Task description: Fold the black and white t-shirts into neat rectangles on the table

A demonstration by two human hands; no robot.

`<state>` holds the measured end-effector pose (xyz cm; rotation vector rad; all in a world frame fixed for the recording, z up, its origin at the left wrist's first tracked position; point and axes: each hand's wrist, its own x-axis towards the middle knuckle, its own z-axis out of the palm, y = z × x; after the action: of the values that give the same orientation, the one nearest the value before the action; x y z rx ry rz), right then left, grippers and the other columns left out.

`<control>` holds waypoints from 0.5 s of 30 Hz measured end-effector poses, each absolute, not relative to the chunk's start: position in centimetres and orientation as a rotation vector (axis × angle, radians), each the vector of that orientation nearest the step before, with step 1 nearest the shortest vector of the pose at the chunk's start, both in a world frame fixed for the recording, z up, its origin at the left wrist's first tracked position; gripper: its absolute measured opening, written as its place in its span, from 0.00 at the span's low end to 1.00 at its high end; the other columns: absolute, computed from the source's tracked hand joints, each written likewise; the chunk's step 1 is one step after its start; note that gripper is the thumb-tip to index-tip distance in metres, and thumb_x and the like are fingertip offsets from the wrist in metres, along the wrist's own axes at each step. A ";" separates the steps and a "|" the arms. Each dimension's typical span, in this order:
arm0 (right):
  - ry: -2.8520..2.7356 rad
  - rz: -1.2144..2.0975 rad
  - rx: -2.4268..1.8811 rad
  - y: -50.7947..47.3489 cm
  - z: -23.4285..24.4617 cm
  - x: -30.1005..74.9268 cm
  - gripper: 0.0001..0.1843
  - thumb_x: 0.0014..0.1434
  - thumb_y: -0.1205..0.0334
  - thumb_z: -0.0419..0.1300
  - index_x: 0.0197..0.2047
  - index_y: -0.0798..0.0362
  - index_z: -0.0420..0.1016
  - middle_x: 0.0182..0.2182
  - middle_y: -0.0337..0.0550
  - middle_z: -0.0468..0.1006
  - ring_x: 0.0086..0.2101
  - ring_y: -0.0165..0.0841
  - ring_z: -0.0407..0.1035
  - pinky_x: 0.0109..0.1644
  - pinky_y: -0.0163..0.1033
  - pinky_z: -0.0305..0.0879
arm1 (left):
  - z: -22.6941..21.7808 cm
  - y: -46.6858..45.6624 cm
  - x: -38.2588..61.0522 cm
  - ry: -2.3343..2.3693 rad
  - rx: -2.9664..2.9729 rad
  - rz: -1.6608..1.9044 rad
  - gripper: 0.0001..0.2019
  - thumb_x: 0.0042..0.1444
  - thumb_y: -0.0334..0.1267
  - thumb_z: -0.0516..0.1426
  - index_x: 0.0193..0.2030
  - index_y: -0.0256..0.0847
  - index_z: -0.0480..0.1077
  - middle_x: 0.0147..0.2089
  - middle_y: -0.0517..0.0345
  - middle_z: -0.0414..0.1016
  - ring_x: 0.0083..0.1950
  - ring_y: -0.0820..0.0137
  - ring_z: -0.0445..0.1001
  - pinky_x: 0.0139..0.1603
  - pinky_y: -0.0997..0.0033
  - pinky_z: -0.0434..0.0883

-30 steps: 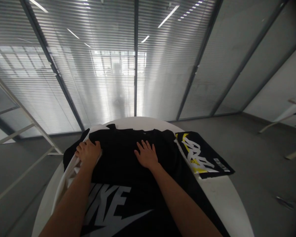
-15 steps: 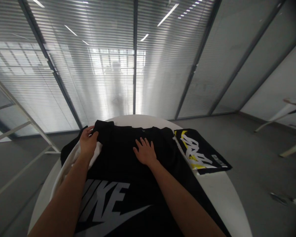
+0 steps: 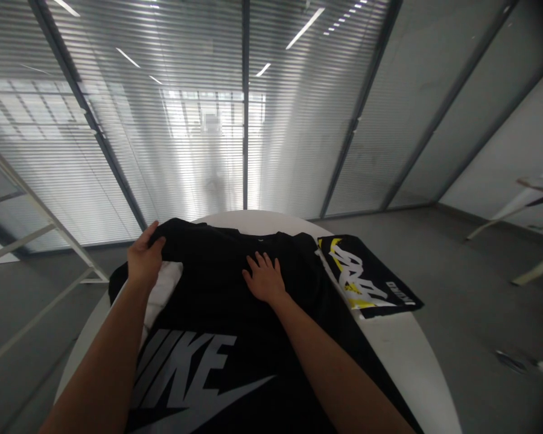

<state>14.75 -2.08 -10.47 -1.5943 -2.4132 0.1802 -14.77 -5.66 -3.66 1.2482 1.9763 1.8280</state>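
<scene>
Hands [image 3: 266, 280] on blk tee [image 3: 226, 283] w/ gray NIKE print [image 3: 224, 399].

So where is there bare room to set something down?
The widest bare patch of the white table is near right, bordered by the black shirt, the printed cloth and the rim. A thin strip lies between collar and far rim. Between the left hand and right hand it's crowded with shirt and white cloth.

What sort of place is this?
Probably an office or similar workspace, though I can't be sure. Slatted blinds line a dark-framed glass wall, the floor is plain grey, and a white table with a rounded edge bears a black shirt.
</scene>
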 end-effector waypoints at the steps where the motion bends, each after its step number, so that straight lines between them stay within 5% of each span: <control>1: -2.407 0.176 -1.589 -2.1 -10.5 14.7 0.33 0.67 0.43 0.38 0.69 0.46 0.54 0.69 0.47 0.50 0.67 0.47 0.39 0.66 0.60 0.29 | -3.9 -5.6 -15.0 2.016 1.277 1.819 0.27 0.56 0.41 0.57 0.64 0.43 0.65 0.57 0.53 0.74 0.56 0.63 0.73 0.60 0.63 0.68; 9: -2.398 0.177 -1.577 -2.0 -10.7 14.8 0.33 0.66 0.43 0.38 0.69 0.45 0.55 0.69 0.47 0.51 0.67 0.48 0.41 0.67 0.60 0.31 | -5.2 -5.7 -16.6 2.401 1.580 1.316 0.24 0.57 0.37 0.54 0.61 0.41 0.69 0.55 0.48 0.76 0.58 0.54 0.72 0.62 0.53 0.66; 15: -2.412 0.196 -1.602 -2.0 -10.6 14.7 0.33 0.67 0.43 0.37 0.70 0.45 0.53 0.70 0.46 0.50 0.68 0.47 0.38 0.67 0.59 0.30 | -4.2 -6.0 -15.4 2.181 1.590 1.534 0.23 0.59 0.37 0.52 0.62 0.42 0.68 0.55 0.54 0.76 0.57 0.62 0.73 0.63 0.61 0.66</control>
<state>14.73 -2.04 -10.56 -1.6020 -2.4121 0.1959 -15.41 -5.99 -4.18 1.5904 2.1807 1.5343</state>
